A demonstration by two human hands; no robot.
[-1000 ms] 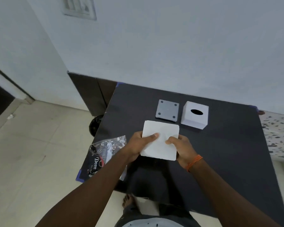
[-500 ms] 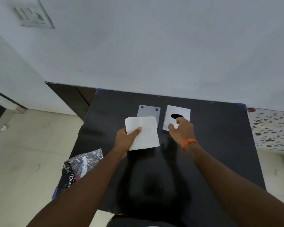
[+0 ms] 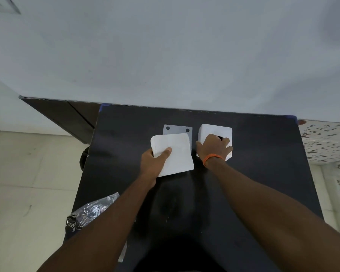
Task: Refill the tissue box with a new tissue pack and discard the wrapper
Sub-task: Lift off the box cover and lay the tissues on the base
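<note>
**Tissue stack in one hand, box under the other**

A person stands at a black table (image 3: 263,173) pushed against a pale wall (image 3: 165,55), both bare arms reaching forward over it.

The left hand (image 3: 155,163) holds a white stack of tissues (image 3: 177,152) above the table. The thumb lies across the top of the stack near its left edge and the other fingers are hidden underneath, so the hand is closed on the stack in a pinch. The stack is roughly square and sits slightly tilted, its far edge covering the near part of a flat grey plate (image 3: 177,129) that lies on the table. Two dark dots show at the plate's far corners.

Just to the right of the plate stands the white tissue box (image 3: 210,128), a small cube. The right hand (image 3: 214,147) rests on top of it with fingers curled over the top face, the thumb on the left side and the fingertips down the right and near sides. It grips the box. A dark opening in the box top shows only as a sliver past the knuckles. An orange band (image 3: 212,158) circles the right wrist.

Near the table's left front corner, partly hidden by the left forearm, lies a crumpled clear and black wrapper (image 3: 92,211) with printing on it. Beyond the table's left side is a light tiled floor (image 3: 28,193).
</note>
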